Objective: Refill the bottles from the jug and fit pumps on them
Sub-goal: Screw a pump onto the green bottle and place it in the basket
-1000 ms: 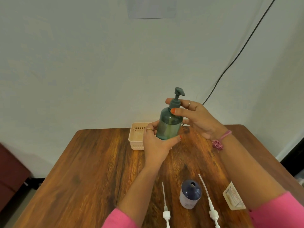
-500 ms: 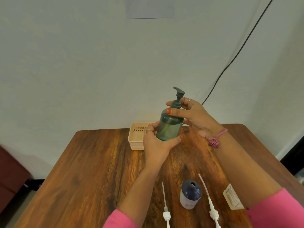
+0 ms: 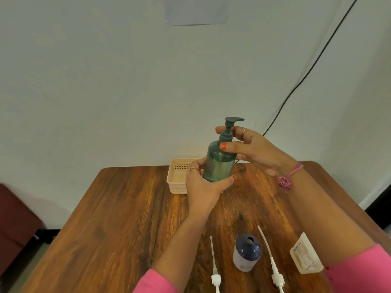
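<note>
While raised over the table's (image 3: 127,208) far edge by the basket (image 3: 176,182), green pump bottle (image 3: 219,166) gripped low by left hand (image 3: 203,187), right hand (image 3: 254,149) fingers pinching pump collar (image 3: 226,136), likely for tightening.

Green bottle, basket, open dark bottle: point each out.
green bottle (image 3: 219,166), head view, on its body
basket (image 3: 176,188), head view, on its front wall
dark bottle (image 3: 246,253), head view, on its shoulder

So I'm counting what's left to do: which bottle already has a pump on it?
The green bottle, held up between the left hand and right hand, has a green pump. The dark blue bottle stands open-necked between two loose white pumps.
</note>
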`<action>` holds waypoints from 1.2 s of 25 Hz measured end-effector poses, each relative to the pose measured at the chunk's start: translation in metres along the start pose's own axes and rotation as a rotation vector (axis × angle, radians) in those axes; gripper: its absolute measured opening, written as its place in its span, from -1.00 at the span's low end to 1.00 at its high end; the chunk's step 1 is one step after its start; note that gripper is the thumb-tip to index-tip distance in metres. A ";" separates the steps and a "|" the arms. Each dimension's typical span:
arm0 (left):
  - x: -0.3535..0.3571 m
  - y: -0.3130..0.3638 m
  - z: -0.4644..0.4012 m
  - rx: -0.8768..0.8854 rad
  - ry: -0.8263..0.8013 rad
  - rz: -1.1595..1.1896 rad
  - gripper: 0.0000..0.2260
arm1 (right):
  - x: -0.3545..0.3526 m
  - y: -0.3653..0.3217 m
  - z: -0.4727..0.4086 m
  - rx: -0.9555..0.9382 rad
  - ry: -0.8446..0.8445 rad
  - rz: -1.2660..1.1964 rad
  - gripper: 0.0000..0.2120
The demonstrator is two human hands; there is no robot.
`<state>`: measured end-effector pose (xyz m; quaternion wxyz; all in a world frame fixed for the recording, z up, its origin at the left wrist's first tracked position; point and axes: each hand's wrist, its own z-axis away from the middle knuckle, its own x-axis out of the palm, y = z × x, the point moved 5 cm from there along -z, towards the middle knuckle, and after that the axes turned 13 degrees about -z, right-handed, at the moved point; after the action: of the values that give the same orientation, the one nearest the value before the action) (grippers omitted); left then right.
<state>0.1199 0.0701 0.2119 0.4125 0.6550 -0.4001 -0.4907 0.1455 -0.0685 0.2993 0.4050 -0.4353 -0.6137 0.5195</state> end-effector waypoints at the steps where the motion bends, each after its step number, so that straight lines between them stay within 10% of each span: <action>1: -0.001 0.000 -0.001 0.000 0.003 0.002 -0.33 | 0.000 -0.002 0.002 0.000 -0.031 -0.029 -0.53; 9: 0.002 -0.004 -0.002 -0.017 -0.001 0.013 -0.34 | 0.002 0.009 -0.003 0.020 0.070 -0.049 -0.38; 30: 0.007 -0.020 -0.018 -0.057 -0.049 0.049 -0.32 | 0.010 0.025 -0.010 -0.132 0.315 -0.201 -0.73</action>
<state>0.1409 0.0728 0.1941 0.4329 0.6210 -0.4116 -0.5075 0.1553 -0.0538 0.2766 0.5166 -0.4731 -0.6158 0.3606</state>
